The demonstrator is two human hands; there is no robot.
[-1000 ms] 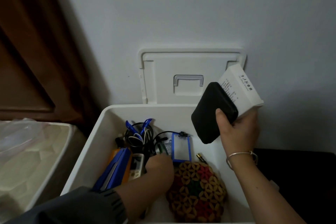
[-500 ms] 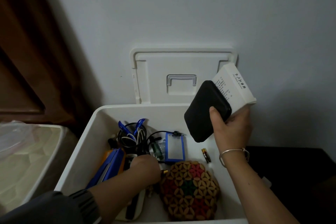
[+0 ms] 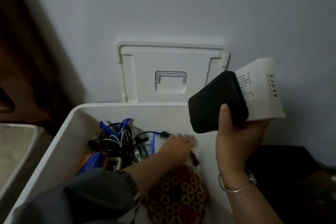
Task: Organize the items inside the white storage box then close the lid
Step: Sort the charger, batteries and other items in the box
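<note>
Left hand (image 3: 175, 144) is hovering, badge (image 3: 156, 141) just left of its fingers (image 3: 182, 138), too blurred to judge; right hand (image 3: 236, 138) is clamping pouch (image 3: 214, 100), carton (image 3: 263, 92).

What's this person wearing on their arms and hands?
The left arm has a dark grey fabric sleeve ending in a black-striped cuff; the left hand is bare. The right arm is unsleeved, with a thin silver metal bangle at the wrist; the right hand is gloveless.

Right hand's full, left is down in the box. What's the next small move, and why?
Probably nudge the battery and blue tag leftward with the left hand, toward the cables: the right hand holds a black case and carton above the box, and its right side looks barest for them.
</note>
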